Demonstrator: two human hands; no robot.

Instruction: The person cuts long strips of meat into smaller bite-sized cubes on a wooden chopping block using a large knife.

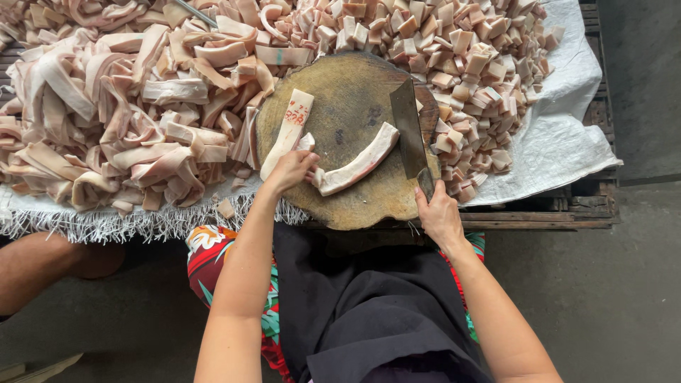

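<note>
Piles of strips (128, 120) and cubes (468, 64) flank the round chopping block (355, 198).

The round chopping block (347, 135) was worn, matt wood, stained dark. The cleaver (410, 131) blade was dull grey metal. The pork strips (355, 167) looked smooth, moist and faintly glossy. Beneath lay a coarse woven white sheet (560, 142) with a frayed fringe, on rough weathered wooden slats (553, 216).

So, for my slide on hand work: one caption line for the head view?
Left hand steadies a pork-skin strip on a round wooden block; right hand holds a cleaver.
</note>
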